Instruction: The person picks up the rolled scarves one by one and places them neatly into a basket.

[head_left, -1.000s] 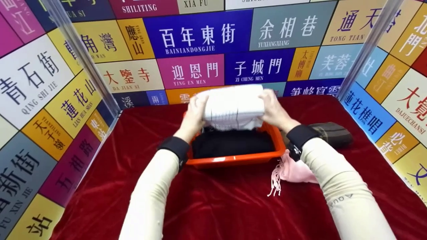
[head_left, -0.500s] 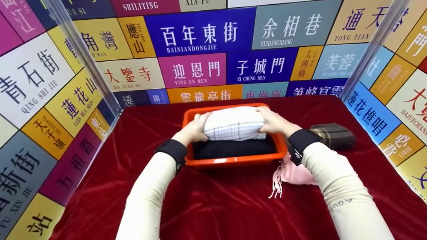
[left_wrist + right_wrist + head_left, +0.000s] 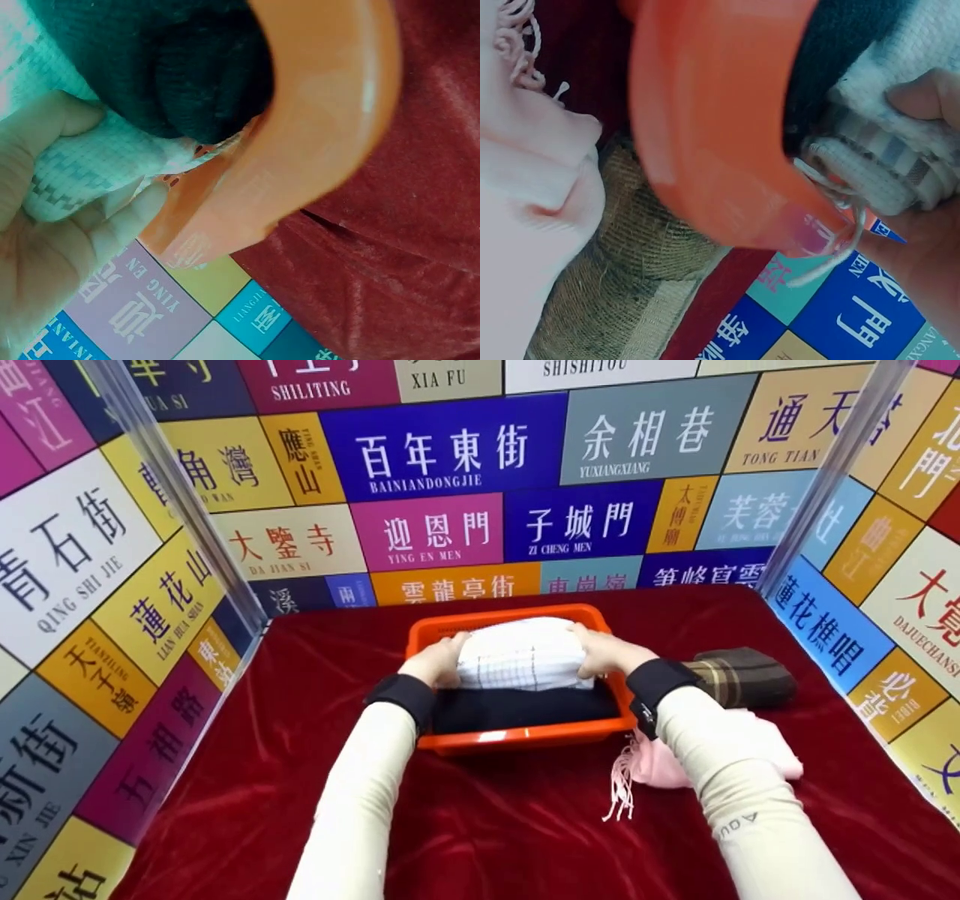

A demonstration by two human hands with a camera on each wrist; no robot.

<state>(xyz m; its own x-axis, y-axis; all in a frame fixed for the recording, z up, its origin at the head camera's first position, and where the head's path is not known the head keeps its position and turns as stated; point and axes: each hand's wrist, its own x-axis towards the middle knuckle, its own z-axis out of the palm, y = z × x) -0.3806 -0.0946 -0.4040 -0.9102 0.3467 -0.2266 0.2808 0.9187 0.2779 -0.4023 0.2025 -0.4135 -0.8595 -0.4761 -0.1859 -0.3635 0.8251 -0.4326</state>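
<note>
In the head view, a folded white checked scarf lies in the back part of an orange plastic bin, behind a folded black cloth. My left hand holds its left end. At the other end, my right hand grips it. The left wrist view has my thumb on top of the scarf and fingers beneath. Fringe hangs from the scarf's end by the bin wall in the right wrist view, with my right thumb pressing the top.
To the bin's right lie a rolled brown plaid scarf and, nearer me, a pink scarf with fringe. Dark red velvet covers the table. Walls of coloured signs stand behind and at both sides.
Both hands have lowered the white scarf from above the bin into its back part, behind the black cloth. Their grip on its ends stays. The head view has shifted slightly.
</note>
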